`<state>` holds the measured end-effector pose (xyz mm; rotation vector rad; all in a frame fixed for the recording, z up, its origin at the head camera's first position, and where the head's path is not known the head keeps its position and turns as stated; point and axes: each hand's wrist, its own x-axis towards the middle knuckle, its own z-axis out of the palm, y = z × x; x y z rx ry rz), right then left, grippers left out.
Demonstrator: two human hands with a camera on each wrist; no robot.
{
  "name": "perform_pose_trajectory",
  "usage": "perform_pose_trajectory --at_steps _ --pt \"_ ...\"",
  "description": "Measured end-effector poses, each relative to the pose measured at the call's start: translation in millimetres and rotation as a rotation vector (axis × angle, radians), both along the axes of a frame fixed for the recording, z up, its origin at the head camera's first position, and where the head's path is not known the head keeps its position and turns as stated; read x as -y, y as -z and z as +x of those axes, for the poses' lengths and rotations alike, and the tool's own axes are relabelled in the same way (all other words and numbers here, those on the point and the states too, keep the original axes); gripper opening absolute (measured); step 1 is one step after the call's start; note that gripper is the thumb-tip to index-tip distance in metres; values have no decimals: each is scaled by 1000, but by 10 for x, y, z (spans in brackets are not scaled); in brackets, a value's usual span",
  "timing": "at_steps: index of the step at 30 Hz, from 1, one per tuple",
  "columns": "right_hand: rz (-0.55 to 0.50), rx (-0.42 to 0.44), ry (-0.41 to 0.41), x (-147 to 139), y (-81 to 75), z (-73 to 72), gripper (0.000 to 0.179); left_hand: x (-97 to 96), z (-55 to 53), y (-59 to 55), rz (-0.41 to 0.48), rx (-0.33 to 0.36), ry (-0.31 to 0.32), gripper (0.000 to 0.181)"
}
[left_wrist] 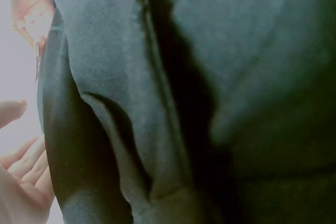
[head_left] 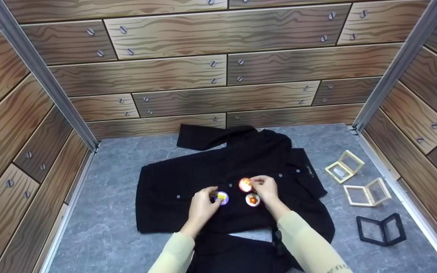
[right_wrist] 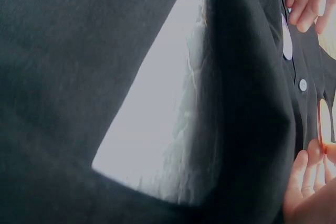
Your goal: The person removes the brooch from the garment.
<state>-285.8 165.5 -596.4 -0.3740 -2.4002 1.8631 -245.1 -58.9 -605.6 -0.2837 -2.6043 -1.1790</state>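
"Head view first. State the work area as you read it from your station."

"I record a black shirt [head_left: 188, 182] spread across the grey counter [head_left: 101, 212]. My left hand [head_left: 200, 206] is narrow, thumb and fingers holding a purple badge [head_left: 224, 198] at its left side, over the shirt. My right hand [head_left: 266, 189] pinches a red badge [head_left: 244, 184] by its right edge, also over the shirt. A flower badge [head_left: 252, 200] lies on the fabric just beside the red one, on the near side."

"Surroundings?"

"To the right I note three hinged cases, all unfolded: a cream case [head_left: 343, 167] farthest from me, a second pale case [head_left: 367, 193], then a black case [head_left: 381, 229] nearest. Wood-patterned walls [head_left: 165, 41] enclose the counter."

"Left wrist view."

"Dark folded fabric fills most of it. Both hands show at the left edge; the lower one has its thumb apart from its fingers. I cannot confirm the purple badge or the grip from here."

"Right wrist view."

"Shirt fabric again, around a pale wedge of counter. At the right edge, low down, I find the red badge nearly edge-on at the right hand's fingers. The purple badge sits higher, near the left hand's fingertips. A white button [right_wrist: 303, 85] lies between the two badges."
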Motion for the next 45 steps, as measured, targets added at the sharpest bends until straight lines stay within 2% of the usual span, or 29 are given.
perform_pose_trajectory --at_steps 14,26,34,39,45 --pt "32 18 48 -305 -25 -15 18 -120 12 11 -14 -21 24 30" --pt "18 18 96 -578 -52 -5 20 -191 26 2 -9 10 52 35" --pt "-27 11 127 -734 -69 -14 23 -233 33 7 12 32 79 34" --pt "-29 18 142 -837 -81 -15 24 -261 51 -7 45 44 109 34" --pt "-6 33 166 -967 -71 -29 26 -278 64 -3 36 37 128 33"
